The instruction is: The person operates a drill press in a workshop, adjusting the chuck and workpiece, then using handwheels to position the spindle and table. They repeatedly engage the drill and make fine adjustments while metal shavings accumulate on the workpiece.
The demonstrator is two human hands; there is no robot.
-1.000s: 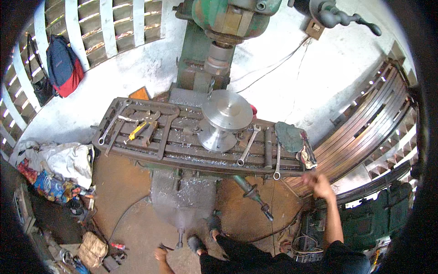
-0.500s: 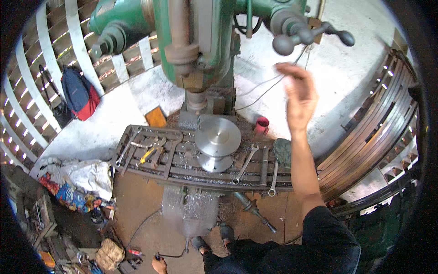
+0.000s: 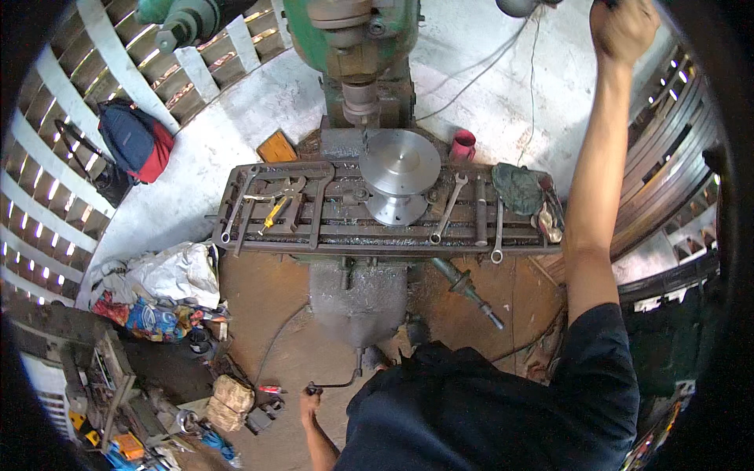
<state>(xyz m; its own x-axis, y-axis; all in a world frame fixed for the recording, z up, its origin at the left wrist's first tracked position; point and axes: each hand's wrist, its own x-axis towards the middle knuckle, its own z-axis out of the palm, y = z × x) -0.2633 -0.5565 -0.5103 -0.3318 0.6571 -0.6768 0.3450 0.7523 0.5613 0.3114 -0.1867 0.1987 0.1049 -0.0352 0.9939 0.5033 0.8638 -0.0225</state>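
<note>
My right hand (image 3: 624,30) is raised high at the top right, closed in a fist on a dark lever handle of the green drilling machine (image 3: 357,39). My left hand (image 3: 309,403) is low by my body, closed at the end of a thin crank handle (image 3: 336,383) under the machine's base. A round silver metal disc (image 3: 399,161) sits on the slotted machine table (image 3: 330,235), just right of the spindle (image 3: 361,98) above it.
Wrenches (image 3: 448,208) and a yellow-handled tool (image 3: 273,213) lie on the table, with a green rag (image 3: 518,188) at its right end. A red cup (image 3: 462,145) stands behind. A backpack (image 3: 133,141) hangs at the left wall; bags (image 3: 157,282) lie on the floor.
My right arm has gone from the table's right end up to the lever at the top. The left hand has moved up to the crank. The view has tilted closer to the machine.
</note>
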